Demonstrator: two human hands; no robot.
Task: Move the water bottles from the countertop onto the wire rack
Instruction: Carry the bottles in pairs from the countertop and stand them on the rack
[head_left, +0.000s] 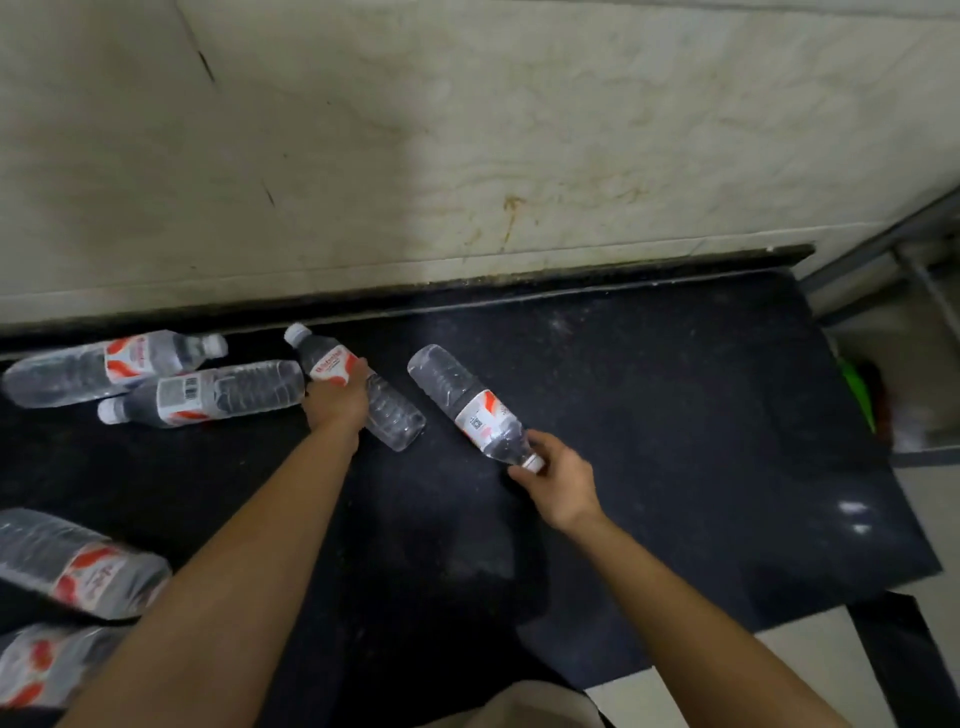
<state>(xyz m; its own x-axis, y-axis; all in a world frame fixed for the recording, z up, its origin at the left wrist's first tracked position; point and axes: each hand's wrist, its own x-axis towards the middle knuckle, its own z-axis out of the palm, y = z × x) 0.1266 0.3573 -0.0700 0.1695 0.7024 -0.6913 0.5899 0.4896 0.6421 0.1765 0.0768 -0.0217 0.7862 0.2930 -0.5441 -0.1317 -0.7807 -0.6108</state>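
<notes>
While the left hand (336, 397) grips one water bottle (397, 415) round its labelled middle, fingers curled over it, the right hand (561, 480) pinches the capped neck of a second bottle (465, 402); both lie on their sides on the black countertop (675, 415). Two more bottles (208, 392) lie just left of the left fingers, touching each other, two others (78, 566) beside the left forearm (234, 545).

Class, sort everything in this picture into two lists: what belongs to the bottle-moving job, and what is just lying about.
Job: left hand gripping the left bottle; right hand pinching the right bottle at its cap; barcode bottle; wall-side bottle; near-left bottles; countertop; metal frame, possibly the rack.
Lying about: green object past the counter's end; stained wall.
</notes>
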